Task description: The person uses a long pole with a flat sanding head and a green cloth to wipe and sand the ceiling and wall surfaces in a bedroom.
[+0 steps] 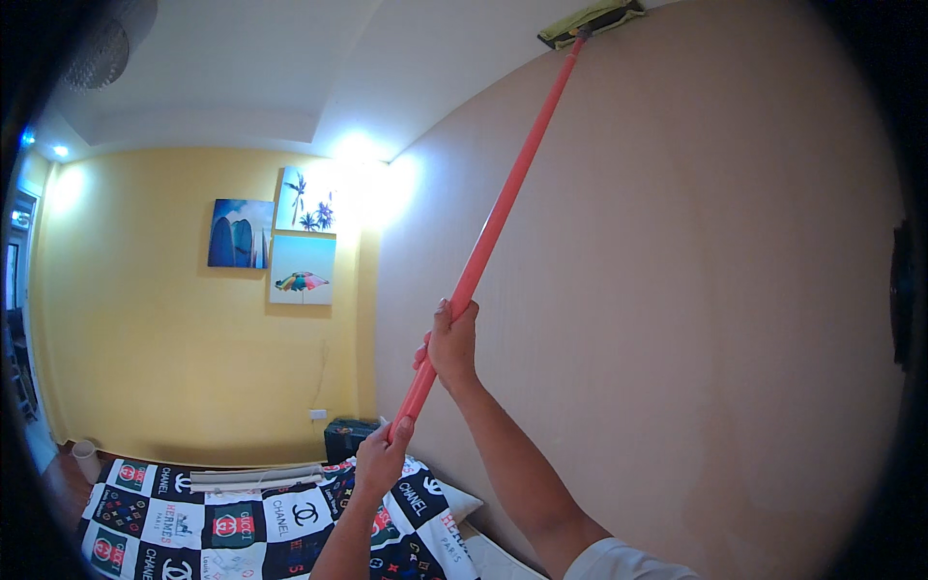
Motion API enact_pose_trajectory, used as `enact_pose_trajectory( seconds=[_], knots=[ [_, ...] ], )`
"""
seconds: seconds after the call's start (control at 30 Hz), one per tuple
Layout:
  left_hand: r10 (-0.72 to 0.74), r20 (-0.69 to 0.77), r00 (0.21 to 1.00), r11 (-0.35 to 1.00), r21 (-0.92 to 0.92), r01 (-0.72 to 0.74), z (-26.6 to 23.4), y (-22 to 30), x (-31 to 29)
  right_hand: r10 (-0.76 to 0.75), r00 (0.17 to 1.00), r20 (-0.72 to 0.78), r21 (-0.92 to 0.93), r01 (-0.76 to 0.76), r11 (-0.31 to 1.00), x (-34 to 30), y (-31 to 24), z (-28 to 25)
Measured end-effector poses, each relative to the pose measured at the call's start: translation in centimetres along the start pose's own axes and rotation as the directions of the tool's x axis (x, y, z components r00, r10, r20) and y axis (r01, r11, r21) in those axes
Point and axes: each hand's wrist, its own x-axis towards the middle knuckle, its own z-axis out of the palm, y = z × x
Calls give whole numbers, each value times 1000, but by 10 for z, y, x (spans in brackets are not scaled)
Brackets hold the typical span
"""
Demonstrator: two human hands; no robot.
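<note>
A flat mop with a long red pole (507,198) slants up to the right in front of me. Its head (592,19), with a green pad, is at the top where the beige wall (677,290) meets the ceiling. I cannot tell exactly which of the two surfaces the pad touches. My right hand (453,346) is wrapped round the pole's lower half. Lower down, my left hand (382,460) grips the pole close to its bottom end.
Below lies a bed with a patterned black, white and red cover (242,527) and some pale flat strips (256,478) on it. A dark case (348,440) stands by the yellow wall (155,319), under three pictures (303,271). A white bin (87,461) is at left; a dark object (901,295) hangs far right.
</note>
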Motion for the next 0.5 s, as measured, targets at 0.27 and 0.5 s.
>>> enact_pose_trajectory(
  seconds=[0.27,0.5],
  knots=[
    [4,-32,999,1000,-24,-5,17,8,-16,67,998,13,-41,-67,997,-1,0,-11],
    [25,-131,991,993,114,-10,25,8,-8,97,994,57,-18,-96,995,11,13,-9]
  ],
)
